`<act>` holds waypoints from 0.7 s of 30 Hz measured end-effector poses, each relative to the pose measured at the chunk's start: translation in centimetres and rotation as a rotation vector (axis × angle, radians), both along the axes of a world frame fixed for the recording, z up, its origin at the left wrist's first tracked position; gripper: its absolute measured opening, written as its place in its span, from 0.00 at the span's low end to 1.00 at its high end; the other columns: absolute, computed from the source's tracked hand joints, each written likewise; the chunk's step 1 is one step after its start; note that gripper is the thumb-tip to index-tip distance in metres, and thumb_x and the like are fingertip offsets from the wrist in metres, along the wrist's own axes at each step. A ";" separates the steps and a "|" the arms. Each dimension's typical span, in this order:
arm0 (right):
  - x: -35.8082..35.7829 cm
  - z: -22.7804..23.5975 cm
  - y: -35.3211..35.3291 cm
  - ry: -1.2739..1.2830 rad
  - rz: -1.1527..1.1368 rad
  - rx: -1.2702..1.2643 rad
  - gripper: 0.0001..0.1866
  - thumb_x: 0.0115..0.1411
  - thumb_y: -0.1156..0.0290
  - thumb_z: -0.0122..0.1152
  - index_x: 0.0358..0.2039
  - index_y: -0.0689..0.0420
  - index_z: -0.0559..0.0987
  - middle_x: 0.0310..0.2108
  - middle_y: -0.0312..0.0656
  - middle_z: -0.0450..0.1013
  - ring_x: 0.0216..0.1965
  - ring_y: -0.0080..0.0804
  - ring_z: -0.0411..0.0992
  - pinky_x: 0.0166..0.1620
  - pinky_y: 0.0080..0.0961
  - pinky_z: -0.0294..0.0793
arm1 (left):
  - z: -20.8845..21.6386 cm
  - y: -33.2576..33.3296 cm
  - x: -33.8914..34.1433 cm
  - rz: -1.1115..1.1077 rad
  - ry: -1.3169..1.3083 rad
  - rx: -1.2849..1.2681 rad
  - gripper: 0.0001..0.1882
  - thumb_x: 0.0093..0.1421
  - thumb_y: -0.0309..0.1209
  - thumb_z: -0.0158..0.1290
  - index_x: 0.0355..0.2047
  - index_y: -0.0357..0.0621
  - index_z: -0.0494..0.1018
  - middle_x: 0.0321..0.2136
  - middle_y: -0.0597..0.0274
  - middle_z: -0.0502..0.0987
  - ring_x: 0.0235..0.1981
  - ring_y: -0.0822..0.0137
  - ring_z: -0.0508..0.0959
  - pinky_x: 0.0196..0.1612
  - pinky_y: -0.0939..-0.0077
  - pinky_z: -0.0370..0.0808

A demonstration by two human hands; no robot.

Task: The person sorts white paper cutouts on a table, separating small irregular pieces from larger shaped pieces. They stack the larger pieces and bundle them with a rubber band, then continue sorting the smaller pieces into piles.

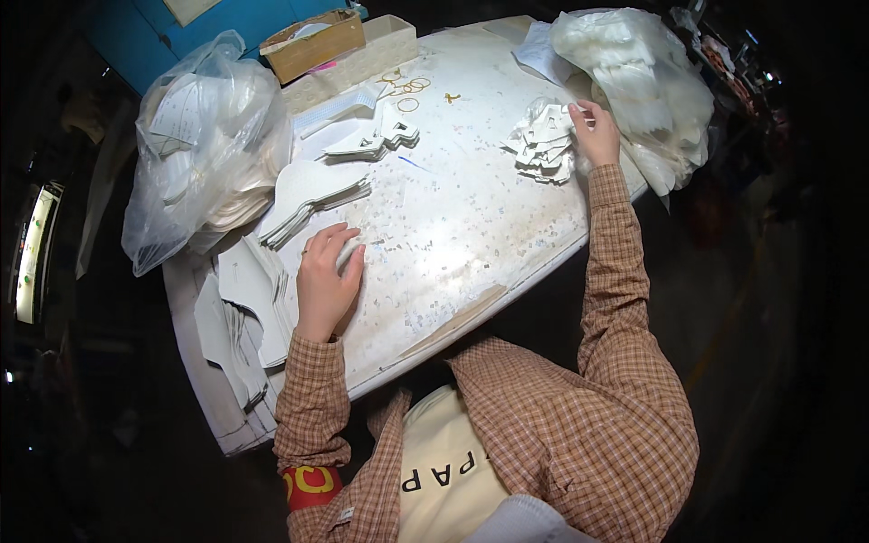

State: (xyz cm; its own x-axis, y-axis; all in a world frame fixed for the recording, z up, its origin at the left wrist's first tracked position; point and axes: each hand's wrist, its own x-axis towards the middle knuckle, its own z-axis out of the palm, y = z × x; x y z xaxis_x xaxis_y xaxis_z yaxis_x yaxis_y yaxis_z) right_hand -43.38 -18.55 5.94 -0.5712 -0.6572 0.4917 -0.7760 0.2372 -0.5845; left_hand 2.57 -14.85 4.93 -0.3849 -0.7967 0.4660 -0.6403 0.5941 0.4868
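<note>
My left hand [324, 282] rests at the left of the white tabletop, fingers curled round a small whitish piece [348, 252], mostly hidden by the fingers. Farther off to the right, my right hand [596, 136] pinches the edge of a white cut-out piece at a loose heap of white cut-out pieces [546, 143]. Just beyond my left hand lies a fanned stack of white curved panels [312, 192]. More curved panels [258, 288] are stacked beside its wrist. A stack of notched white pieces [373, 138] sits farther back.
Clear plastic bags of white pieces stand at the far left [204, 145] and far right [634, 81]. A brown box [312, 43] and a pale tray [394, 45] are at the back. Rubber bands [407, 88] and tiny scraps lie about the table [471, 217].
</note>
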 end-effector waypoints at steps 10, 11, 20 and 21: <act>0.2 -4.3 -2.7 -0.272 0.230 0.382 0.53 0.37 0.36 0.68 0.55 0.65 0.67 0.51 0.54 0.70 0.51 0.43 0.70 0.55 0.31 0.68 | -0.4 0.3 -0.4 -0.073 0.020 0.052 0.09 0.54 0.29 0.55 0.36 0.41 0.76 0.37 0.56 0.77 0.40 0.56 0.75 0.44 0.67 0.73; 0.8 -4.3 -3.3 -0.336 0.290 0.347 0.53 0.37 0.39 0.70 0.56 0.64 0.66 0.51 0.54 0.70 0.51 0.42 0.70 0.54 0.30 0.68 | -0.5 0.3 -0.3 -0.074 0.020 0.067 0.09 0.54 0.30 0.55 0.36 0.41 0.76 0.37 0.56 0.77 0.40 0.56 0.76 0.44 0.67 0.73; 5.9 0.8 -2.5 0.443 -0.031 0.074 0.32 0.49 0.50 0.65 0.52 0.54 0.72 0.43 0.51 0.73 0.46 0.44 0.71 0.46 0.34 0.71 | -0.7 0.5 -0.6 -0.082 0.099 0.139 0.09 0.55 0.31 0.54 0.34 0.41 0.76 0.31 0.57 0.77 0.33 0.58 0.78 0.38 0.69 0.74; 7.1 1.3 -2.9 0.377 0.114 0.044 0.29 0.50 0.52 0.64 0.50 0.53 0.74 0.41 0.50 0.74 0.44 0.43 0.72 0.45 0.35 0.71 | -0.7 0.6 -0.7 -0.084 0.111 0.150 0.08 0.55 0.31 0.54 0.34 0.41 0.76 0.30 0.57 0.77 0.32 0.58 0.78 0.37 0.69 0.74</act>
